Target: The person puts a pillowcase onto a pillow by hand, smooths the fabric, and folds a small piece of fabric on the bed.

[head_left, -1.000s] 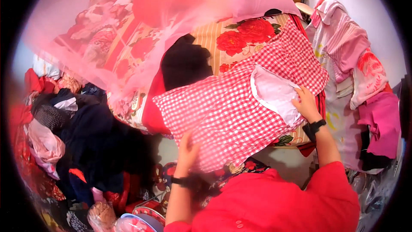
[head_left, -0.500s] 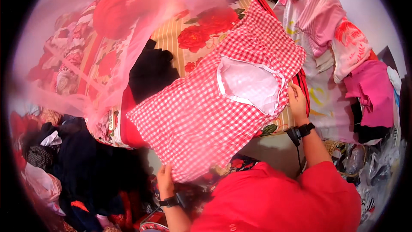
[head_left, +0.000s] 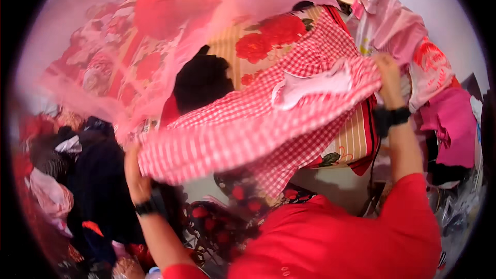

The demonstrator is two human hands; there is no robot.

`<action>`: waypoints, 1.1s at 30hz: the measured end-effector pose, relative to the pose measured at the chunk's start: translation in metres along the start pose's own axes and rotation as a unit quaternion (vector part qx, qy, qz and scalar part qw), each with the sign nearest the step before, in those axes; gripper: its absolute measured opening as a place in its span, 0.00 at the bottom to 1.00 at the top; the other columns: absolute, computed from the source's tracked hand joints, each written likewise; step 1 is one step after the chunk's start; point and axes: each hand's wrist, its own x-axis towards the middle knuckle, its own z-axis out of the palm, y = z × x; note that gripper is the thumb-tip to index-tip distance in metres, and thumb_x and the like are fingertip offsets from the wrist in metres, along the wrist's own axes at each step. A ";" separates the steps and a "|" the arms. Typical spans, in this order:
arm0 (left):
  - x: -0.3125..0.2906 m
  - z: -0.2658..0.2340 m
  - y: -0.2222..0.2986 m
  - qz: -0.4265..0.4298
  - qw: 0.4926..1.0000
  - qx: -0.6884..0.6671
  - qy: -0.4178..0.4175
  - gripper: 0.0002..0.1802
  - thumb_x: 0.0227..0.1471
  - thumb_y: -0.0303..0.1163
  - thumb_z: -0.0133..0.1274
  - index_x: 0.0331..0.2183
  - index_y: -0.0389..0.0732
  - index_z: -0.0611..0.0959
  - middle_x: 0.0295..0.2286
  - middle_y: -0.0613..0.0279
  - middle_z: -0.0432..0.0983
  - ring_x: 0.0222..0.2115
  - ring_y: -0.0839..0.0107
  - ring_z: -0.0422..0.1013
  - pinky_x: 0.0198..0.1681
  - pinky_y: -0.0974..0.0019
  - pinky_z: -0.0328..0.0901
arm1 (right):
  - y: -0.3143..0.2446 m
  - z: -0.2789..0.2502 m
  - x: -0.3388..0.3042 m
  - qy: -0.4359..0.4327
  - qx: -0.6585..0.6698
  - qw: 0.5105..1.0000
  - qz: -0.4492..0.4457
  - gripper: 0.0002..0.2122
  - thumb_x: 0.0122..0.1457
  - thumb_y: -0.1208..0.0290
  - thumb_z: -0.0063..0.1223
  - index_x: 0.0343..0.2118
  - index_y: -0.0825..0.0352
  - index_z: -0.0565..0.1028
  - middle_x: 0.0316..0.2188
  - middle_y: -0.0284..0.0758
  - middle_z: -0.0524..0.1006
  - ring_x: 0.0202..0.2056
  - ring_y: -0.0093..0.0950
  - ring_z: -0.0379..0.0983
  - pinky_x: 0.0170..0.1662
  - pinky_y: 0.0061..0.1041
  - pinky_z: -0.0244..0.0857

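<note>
A red-and-white checked cloth (head_left: 222, 142), with a white-lined opening, is stretched between my hands. Its exact kind I cannot tell. My left hand (head_left: 135, 175) is closed on its lower left corner. At the right end, my right hand (head_left: 390, 80) grips the edge, slightly blurred. The near edge is lifted and folds over toward the opening, covering part of it. Beneath, more of the checked cloth rests on a floral, striped bedspread (head_left: 227, 41). A folded black garment (head_left: 204, 82) lies just beyond the cloth on the left.
Sheer pink netting (head_left: 191, 57) hangs over the bed's far left. Dark clothes (head_left: 98, 186) are heaped at the left. Pink garments (head_left: 387, 15) and a magenta garment (head_left: 449, 124) drape along the right. Clear plastic bags (head_left: 454, 212) lie at the lower right.
Both hands have moved up and away from me, the left also further left, the right further right. The cloth, flat before, is raised along its near side, and its opening has narrowed.
</note>
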 end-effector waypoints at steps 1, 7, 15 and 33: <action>0.033 0.017 0.023 0.021 0.999 0.008 -0.025 0.14 0.58 0.34 0.49 0.43 0.36 0.78 0.38 0.61 0.77 0.38 0.71 0.74 0.42 0.67 0.69 | -0.023 -0.005 0.025 0.011 0.039 0.999 0.002 0.07 0.56 0.71 0.56 0.34 0.68 0.75 0.26 0.30 0.76 0.26 0.18 0.71 0.33 0.16 0.66; 0.088 0.034 0.149 0.170 0.981 0.026 -0.086 0.20 0.60 0.39 0.49 0.49 0.37 0.74 0.45 0.57 0.75 0.43 0.69 0.75 0.45 0.63 0.72 | -0.165 -0.037 0.041 0.092 -0.144 0.924 -0.342 0.12 0.58 0.73 0.52 0.45 0.69 0.73 0.38 0.36 0.77 0.41 0.27 0.75 0.44 0.24 0.69; 0.145 -0.085 0.033 0.159 0.932 0.323 0.052 0.16 0.53 0.33 0.56 0.41 0.33 0.82 0.31 0.66 0.78 0.32 0.78 0.70 0.37 0.73 0.65 | -0.054 -0.020 -0.168 -0.182 -0.129 0.968 0.114 0.07 0.50 0.75 0.60 0.32 0.63 0.76 0.30 0.26 0.74 0.31 0.18 0.70 0.36 0.17 0.65; -0.018 0.189 -0.177 0.154 0.770 0.613 -0.087 0.16 0.51 0.34 0.55 0.38 0.33 0.77 0.32 0.57 0.76 0.30 0.68 0.72 0.35 0.66 0.67 | 0.031 0.167 -0.150 -0.345 -0.212 0.880 -0.247 0.16 0.50 0.74 0.58 0.43 0.69 0.73 0.44 0.42 0.73 0.45 0.36 0.71 0.46 0.29 0.65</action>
